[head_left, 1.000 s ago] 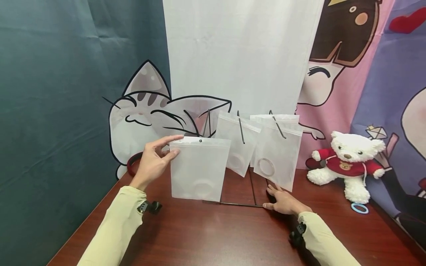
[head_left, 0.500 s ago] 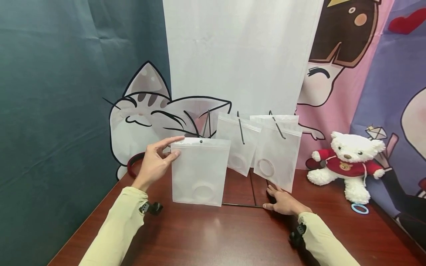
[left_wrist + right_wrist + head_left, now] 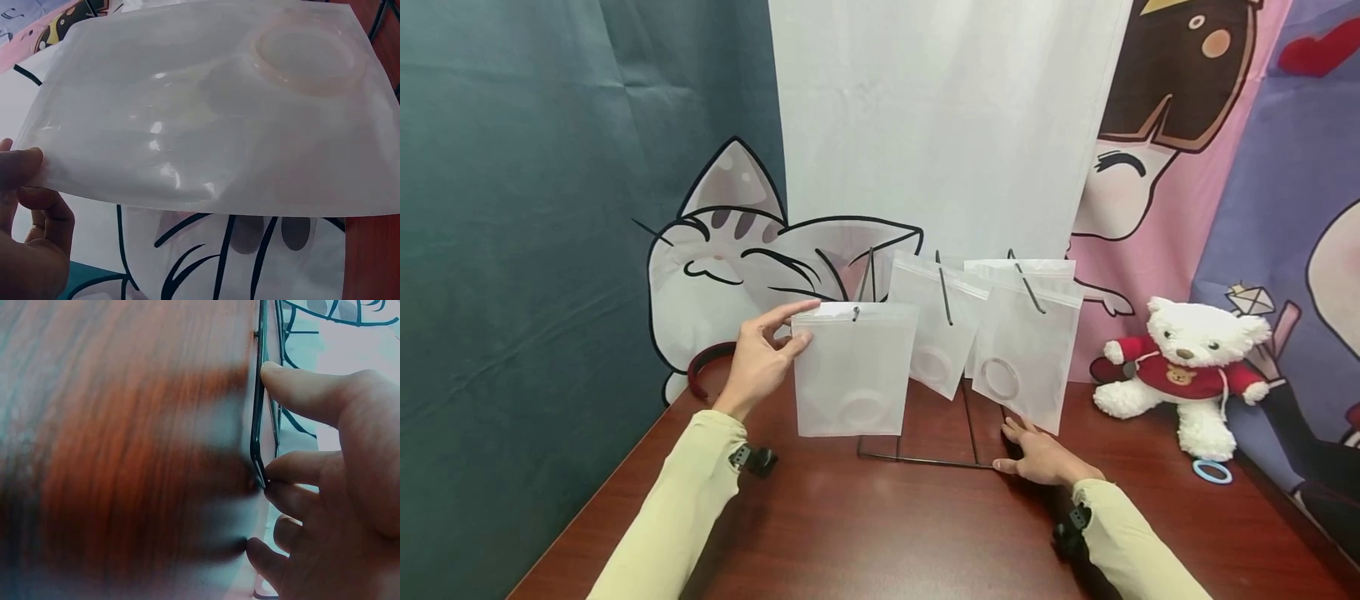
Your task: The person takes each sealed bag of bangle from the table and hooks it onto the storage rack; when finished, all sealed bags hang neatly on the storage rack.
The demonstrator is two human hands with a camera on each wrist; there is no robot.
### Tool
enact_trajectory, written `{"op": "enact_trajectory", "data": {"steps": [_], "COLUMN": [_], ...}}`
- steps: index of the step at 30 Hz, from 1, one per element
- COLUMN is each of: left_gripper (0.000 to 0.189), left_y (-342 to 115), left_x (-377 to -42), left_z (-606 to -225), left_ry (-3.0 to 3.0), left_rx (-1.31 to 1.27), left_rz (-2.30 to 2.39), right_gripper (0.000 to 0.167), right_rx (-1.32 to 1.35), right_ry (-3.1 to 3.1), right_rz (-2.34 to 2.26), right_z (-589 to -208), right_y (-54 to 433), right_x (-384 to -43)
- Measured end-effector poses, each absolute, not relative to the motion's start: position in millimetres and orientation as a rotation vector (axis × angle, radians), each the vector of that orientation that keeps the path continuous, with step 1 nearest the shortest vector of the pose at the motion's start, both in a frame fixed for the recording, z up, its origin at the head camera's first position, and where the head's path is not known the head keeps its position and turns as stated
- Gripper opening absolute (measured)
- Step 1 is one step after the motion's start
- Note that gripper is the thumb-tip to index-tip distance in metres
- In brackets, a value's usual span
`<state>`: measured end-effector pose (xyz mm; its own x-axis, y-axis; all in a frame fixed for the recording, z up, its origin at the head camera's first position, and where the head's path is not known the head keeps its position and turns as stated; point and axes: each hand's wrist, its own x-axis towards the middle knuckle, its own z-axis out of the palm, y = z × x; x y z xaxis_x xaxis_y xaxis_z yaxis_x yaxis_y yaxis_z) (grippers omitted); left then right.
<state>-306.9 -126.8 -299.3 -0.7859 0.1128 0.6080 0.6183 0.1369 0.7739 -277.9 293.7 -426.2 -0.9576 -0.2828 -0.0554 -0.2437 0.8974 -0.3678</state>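
My left hand (image 3: 762, 367) pinches a translucent zip bag (image 3: 853, 375) by its upper left corner, thumb in front. Through the plastic shows a pale ring (image 3: 309, 59). The bag's punched hole sits at the tip of the left hook (image 3: 856, 312) of a black wire display rack (image 3: 936, 462). My right hand (image 3: 1043, 454) presses on the front right corner of the rack's base. Its thumb (image 3: 300, 394) touches the front rod, and the other fingers spread along the side.
Similar bags with rings hang on the middle (image 3: 932, 333) and right (image 3: 1026, 354) hooks. A dark red band (image 3: 700, 367) lies behind my left hand. At the right sit a white teddy bear (image 3: 1183, 367) in a red top and a light blue ring (image 3: 1212, 472). Printed curtains back the table (image 3: 865, 533).
The bag in my left hand has shifted slightly right and back and lifted at its bottom edge; the hook tip now shows through its hole. My right hand stays put.
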Motion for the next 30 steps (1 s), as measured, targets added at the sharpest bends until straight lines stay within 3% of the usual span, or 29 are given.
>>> {"op": "enact_trajectory", "data": {"steps": [22,30], "left_gripper": [0.045,0.045], "left_y": [-107.5,-92.4], "left_x": [-351.0,-341.9], "left_z": [-292.7,-271.4], "left_ry": [-2.010,-2.006], "left_rx": [-0.554,-0.507], "left_rz": [-1.638,-1.666], "right_gripper": [0.080,0.079], "right_rx": [-0.394,-0.414], "right_ry": [2.932,2.959], "right_rz": [-0.571,-0.559], "right_z": [-425.5,-425.3], "right_y": [293.0,293.8], "right_x": [-278.4,-277.7]}}
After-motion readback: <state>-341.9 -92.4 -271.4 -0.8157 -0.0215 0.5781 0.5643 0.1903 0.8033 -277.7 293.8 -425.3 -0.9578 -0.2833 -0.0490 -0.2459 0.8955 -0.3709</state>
